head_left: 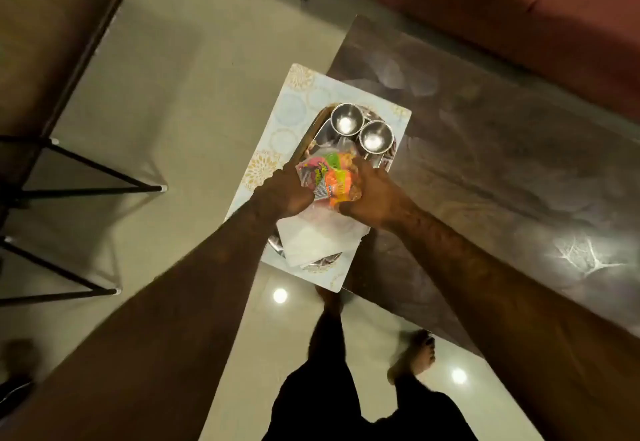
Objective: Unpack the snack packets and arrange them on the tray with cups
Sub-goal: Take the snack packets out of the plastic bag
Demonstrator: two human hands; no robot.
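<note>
Bunched together, held up just above the middle of a shiny oval steel tray (317,130): crinkled plastic snack packets (332,181) in orange, green and pink. At the tray's far end, upright and just beside each other, two round shiny steel cups (346,123), mouths open upward. Across the near end, a crumpled white plastic bag (311,239).
</note>
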